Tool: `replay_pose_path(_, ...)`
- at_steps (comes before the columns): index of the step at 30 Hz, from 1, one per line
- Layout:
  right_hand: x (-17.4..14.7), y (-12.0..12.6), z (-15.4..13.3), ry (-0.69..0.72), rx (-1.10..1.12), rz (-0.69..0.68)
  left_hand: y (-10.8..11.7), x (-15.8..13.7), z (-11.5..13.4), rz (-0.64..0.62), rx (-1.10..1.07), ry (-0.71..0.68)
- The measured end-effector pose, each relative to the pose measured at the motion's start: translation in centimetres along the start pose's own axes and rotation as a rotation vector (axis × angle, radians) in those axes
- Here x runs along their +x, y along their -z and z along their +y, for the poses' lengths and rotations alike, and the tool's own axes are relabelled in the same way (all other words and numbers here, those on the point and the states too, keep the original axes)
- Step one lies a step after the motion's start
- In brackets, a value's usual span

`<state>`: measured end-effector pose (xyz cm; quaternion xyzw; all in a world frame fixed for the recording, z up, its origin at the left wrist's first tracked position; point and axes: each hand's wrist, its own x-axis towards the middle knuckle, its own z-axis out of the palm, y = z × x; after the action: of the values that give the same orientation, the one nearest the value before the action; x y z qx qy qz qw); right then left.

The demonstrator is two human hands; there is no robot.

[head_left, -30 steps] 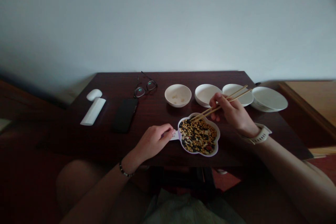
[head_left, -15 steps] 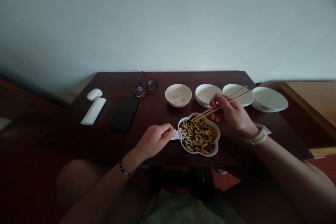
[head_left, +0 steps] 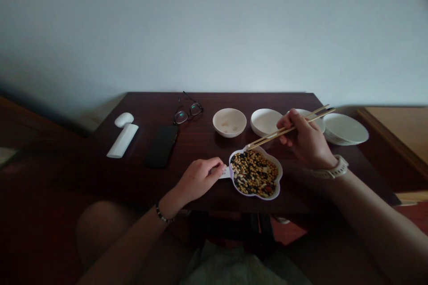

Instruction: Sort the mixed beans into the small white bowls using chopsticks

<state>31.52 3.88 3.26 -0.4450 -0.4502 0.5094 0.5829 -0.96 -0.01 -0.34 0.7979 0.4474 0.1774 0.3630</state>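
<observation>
My left hand (head_left: pixel 200 180) is closed on the short handle of a white flower-shaped dish (head_left: pixel 277 164) with a lilac rim. Mixed beans (head_left: pixel 254 173), mostly yellow and black with some pale and reddish pieces, fill it. In my right hand (head_left: pixel 307 142) is a pair of wooden chopsticks (head_left: pixel 270 136), slanting down to the left. Their tips are at the far rim of the dish, and a small pale piece seems to sit between them. Beyond the dish stands a white bowl (head_left: pixel 230 132) with a few pale pieces on its bottom.
Right of that bowl are a second white bowl (head_left: pixel 265 120), a third partly behind my right hand, and a wider bowl (head_left: pixel 347 129) at the table's right edge. Glasses (head_left: pixel 189 113), a black phone (head_left: pixel 161 146) and a white device (head_left: pixel 123 140) lie on the left of the dark table (head_left: pixel 200 142).
My right hand has moved up and right, drawing the chopstick tips out of the beans to the dish's far rim. My left hand keeps its hold on the handle.
</observation>
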Motion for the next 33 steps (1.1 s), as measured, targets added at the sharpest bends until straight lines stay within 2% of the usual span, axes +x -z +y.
replay_pose_path(9,3.1,-1.5,0.2,0.077,0.197,0.157,0.1,-0.1,0.0,0.010,0.007,-0.005)
replay_pose_path(15,2.2,-3.0,0.5,0.049,0.086,0.108,0.2,-0.2,0.0,0.012,0.011,-0.011)
replay_pose_path(20,-0.2,-1.9,0.0,0.036,-0.109,0.046,0.1,-0.2,0.0,0.009,0.010,-0.006)
replay_pose_path(23,-1.5,-1.1,-0.1,-0.044,-0.186,0.007,0.1,-0.1,0.1,0.004,0.008,0.000)
replay_pose_path(26,-2.1,-1.0,-0.2,-0.111,-0.193,-0.036,0.1,0.0,0.2,0.005,0.002,-0.004)
replay_pose_path(33,-2.1,-1.3,-1.0,-0.073,-0.158,-0.046,0.1,0.1,0.2,-0.006,0.010,0.006)
